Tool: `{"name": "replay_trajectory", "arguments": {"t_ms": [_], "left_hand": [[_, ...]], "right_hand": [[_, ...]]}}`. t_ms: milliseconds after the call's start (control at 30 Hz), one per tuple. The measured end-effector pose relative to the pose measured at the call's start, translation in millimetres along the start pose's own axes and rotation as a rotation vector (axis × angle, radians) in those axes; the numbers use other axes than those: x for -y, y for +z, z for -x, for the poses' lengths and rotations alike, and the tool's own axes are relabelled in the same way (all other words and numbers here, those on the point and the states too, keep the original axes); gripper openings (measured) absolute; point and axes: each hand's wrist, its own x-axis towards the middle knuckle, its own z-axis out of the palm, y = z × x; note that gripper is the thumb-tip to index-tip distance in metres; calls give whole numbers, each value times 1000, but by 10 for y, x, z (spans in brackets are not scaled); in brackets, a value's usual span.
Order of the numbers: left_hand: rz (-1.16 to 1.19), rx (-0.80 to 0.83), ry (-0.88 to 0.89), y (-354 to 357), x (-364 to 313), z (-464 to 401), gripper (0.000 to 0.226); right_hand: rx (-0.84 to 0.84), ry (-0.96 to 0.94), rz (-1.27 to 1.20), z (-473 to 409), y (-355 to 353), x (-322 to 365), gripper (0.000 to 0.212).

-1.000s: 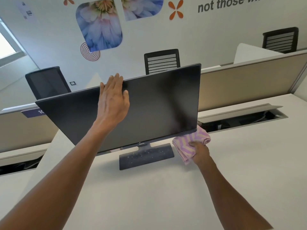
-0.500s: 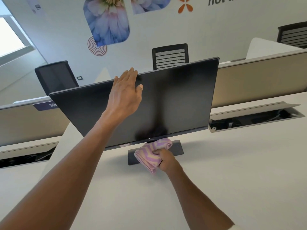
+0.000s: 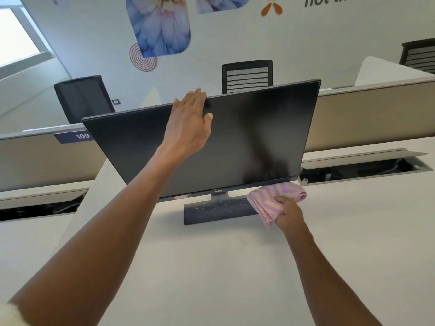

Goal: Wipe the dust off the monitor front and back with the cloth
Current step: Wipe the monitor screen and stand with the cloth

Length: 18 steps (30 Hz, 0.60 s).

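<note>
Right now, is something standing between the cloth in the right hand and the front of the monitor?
Nothing visible does. The right hand grips the cloth at the lower right edge of the monitor. The left hand rests farther left, at the top edge.

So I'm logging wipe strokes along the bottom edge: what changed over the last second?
The right hand, gripping the cloth, swept left along the monitor's bottom edge to above the stand base, then back toward the right corner. The left hand stayed flat on the top edge; nothing was let go.
</note>
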Motion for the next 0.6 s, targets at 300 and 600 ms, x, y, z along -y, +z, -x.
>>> {"name": "replay_trajectory", "arguments": {"t_ms": [300,600], "left_hand": [[22,-2,21,17,15,25,58],[165,-175,115,287,71,413,61]], "right_hand": [[-53,-147,-200,6,-462,91,76],[-299,-336,269,133,-512,125,66]]}}
